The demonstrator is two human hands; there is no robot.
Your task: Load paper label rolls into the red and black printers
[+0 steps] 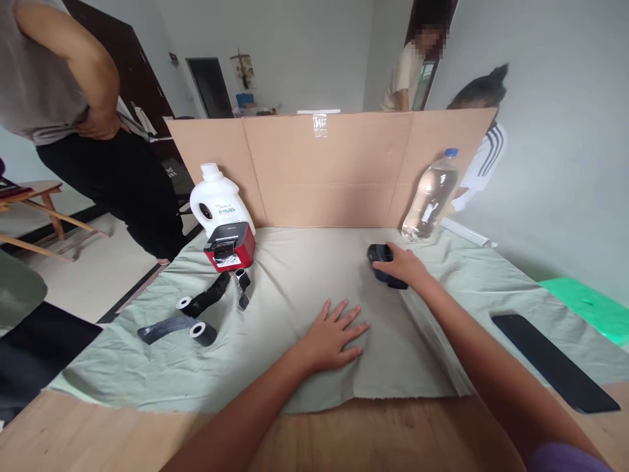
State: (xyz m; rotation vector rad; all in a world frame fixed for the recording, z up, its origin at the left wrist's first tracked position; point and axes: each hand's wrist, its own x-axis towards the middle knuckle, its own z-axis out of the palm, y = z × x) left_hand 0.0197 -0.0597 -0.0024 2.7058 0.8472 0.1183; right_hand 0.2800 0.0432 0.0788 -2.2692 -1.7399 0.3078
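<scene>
My left hand (334, 337) lies flat on the pale green cloth (295, 282), palm down with its fingers spread and nothing under them that shows. Farther forward and to the right, my right hand (405, 265) has its fingers closed round a small black device (381, 254) on the cloth. A red and black box-shaped machine (240, 246) stands at the left, in front of a white jug (219, 200). Near it lie several ribbon rolls, among them a black roll (209, 334) and a dark strip with a white core (209, 295).
A cardboard screen (324, 170) stands along the back. At the right are a clear bottle with a blue cap (432, 196), a black flat slab (553, 360) and a green stool (584, 305). One person stands at the left; two others are behind the screen at the right.
</scene>
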